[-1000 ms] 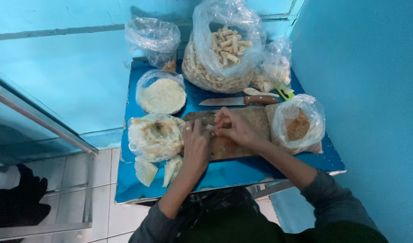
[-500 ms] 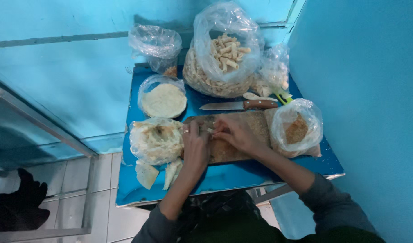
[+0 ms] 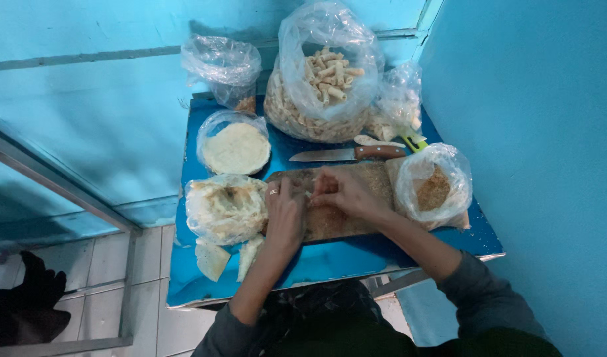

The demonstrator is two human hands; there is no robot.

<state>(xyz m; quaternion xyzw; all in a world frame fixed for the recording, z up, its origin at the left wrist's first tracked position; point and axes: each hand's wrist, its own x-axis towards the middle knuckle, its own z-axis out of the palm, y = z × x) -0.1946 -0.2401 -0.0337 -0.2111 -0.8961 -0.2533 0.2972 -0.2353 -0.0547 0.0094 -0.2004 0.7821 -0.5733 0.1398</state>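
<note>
Both my hands work together over a wooden cutting board [image 3: 369,182] dusted with crumbs, on a small blue table [image 3: 330,254]. My left hand [image 3: 285,213], with a ring on one finger, and my right hand [image 3: 343,192] pinch a small pale roll [image 3: 311,194] between their fingertips. A bag of flat pale wrappers [image 3: 227,206] lies just left of my left hand. A bag of brown crumbs [image 3: 433,186] sits to the right of my right hand.
A knife with a wooden handle [image 3: 346,154] lies behind the board. A large bag of finished rolls [image 3: 323,82] stands at the back, with smaller bags [image 3: 224,63] beside it. A bag of round wrappers [image 3: 236,147] lies at left. Blue walls close in behind and right.
My hands stay together at the board's left part, with only small finger movement on the roll. The camera view has shifted slightly.
</note>
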